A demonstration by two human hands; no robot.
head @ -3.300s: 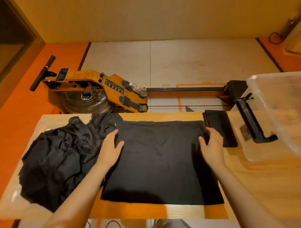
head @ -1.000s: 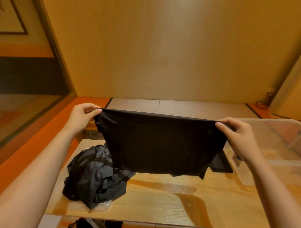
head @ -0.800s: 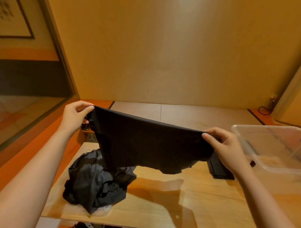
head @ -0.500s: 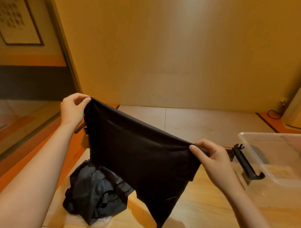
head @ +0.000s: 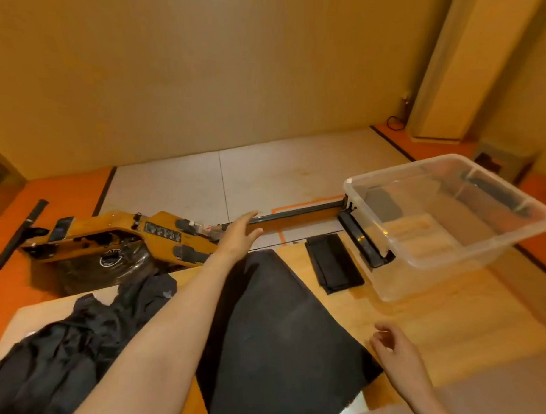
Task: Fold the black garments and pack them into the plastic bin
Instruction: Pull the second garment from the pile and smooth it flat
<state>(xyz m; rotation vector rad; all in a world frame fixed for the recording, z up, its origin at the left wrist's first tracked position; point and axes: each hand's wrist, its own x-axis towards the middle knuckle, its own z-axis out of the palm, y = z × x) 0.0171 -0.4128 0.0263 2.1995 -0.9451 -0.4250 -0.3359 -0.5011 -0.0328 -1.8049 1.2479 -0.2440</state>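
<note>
We observe a pale wooden tabletop [head: 431,320] with visible grain. One black garment [head: 276,331] lies spread flat on it, set at an angle, with its near corner over the front edge. To its left lies a crumpled pile of black garments [head: 75,348]. A small folded black garment [head: 333,263] lies near the far edge, between the flat garment and the plastic bin [head: 487,245]. The bin is clear and stands upright at the right end of the tabletop, with a black clip handle [head: 363,241] on its left wall.

The left hand [head: 238,233] reaches past the far corner of the flat garment. Its fingers are straight and it holds nothing; we cannot tell whether the wrist touches the cloth. The right hand [head: 396,350] is just beside the garment's right edge. Its fingers are loosely curled and grip nothing.

Beyond the tabletop we see an orange floor [head: 3,284] with a pale tiled area [head: 179,191]. A wooden rowing machine [head: 125,235] lies across it. The wall [head: 208,65] is plain yellow-brown panelling, and a dark cable [head: 394,121] loops at its base on the right.
</note>
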